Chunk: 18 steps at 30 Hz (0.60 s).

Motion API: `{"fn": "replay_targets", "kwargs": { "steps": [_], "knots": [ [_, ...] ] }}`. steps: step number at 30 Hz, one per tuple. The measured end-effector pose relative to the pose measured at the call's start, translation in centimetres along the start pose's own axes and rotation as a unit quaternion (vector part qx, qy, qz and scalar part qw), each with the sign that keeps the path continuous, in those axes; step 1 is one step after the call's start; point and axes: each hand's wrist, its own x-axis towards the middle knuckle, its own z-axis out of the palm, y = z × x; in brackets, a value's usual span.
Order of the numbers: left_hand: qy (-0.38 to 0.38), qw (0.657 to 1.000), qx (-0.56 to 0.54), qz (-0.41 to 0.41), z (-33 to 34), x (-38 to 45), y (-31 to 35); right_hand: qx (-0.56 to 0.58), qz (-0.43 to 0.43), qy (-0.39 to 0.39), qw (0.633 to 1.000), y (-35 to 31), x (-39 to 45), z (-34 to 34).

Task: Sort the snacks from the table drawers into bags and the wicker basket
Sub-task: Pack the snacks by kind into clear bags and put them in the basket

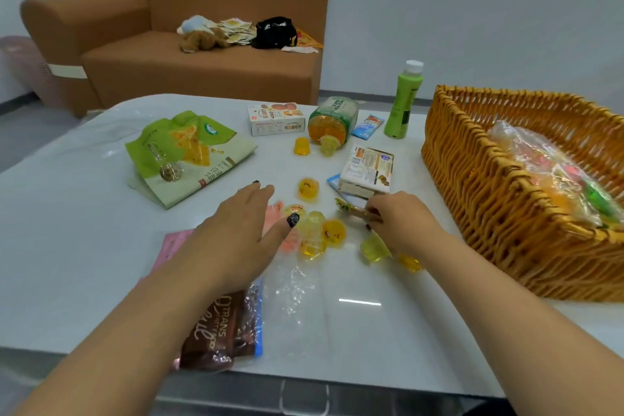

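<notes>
Several yellow jelly cups [332,233] lie scattered in the middle of the white table [67,213]. My left hand [236,230] hovers flat over them, fingers straight, above a clear zip bag [290,297] holding a brown snack pack [216,338]. My right hand [401,223] pinches a small green-and-brown wrapped snack [351,208] beside a snack box [368,172]. The wicker basket [489,199] stands at the right with bagged snacks [553,176] inside.
A green snack bag [182,152] lies at the left. At the back of the table are a white box [275,118], a tipped jelly jar [332,121], a blue sachet [368,125] and a green bottle [403,101]. A brown sofa [189,61] stands behind.
</notes>
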Motion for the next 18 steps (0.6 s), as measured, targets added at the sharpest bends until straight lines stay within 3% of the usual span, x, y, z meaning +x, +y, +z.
{"fn": "replay_targets", "kwargs": {
  "steps": [3,7,8,11,13,18],
  "knots": [
    [-0.004,1.000,0.007,-0.005,-0.1,-0.2,-0.5,0.052,0.031,0.007,0.998,-1.5,-1.2,0.1],
    [-0.001,1.000,0.007,-0.003,-0.2,-0.5,-0.8,0.259,0.056,0.084,0.961,-3.3,-3.4,-1.5],
    [-0.002,1.000,0.005,-0.003,-0.2,-0.7,-0.9,0.354,0.077,0.096,0.927,-3.8,-4.2,-2.2],
    [-0.005,1.000,0.006,-0.004,-0.4,-1.4,-1.2,0.634,0.152,0.050,0.756,-5.2,-6.8,-3.6],
    [-0.005,1.000,0.004,-0.008,-0.6,-1.9,-1.6,0.692,0.172,0.014,0.701,-5.5,-8.1,-3.4],
    [0.012,0.999,-0.008,-0.030,-0.9,-3.3,-3.7,0.672,0.220,-0.051,0.706,-5.5,-9.9,-1.1]
  ]
}}
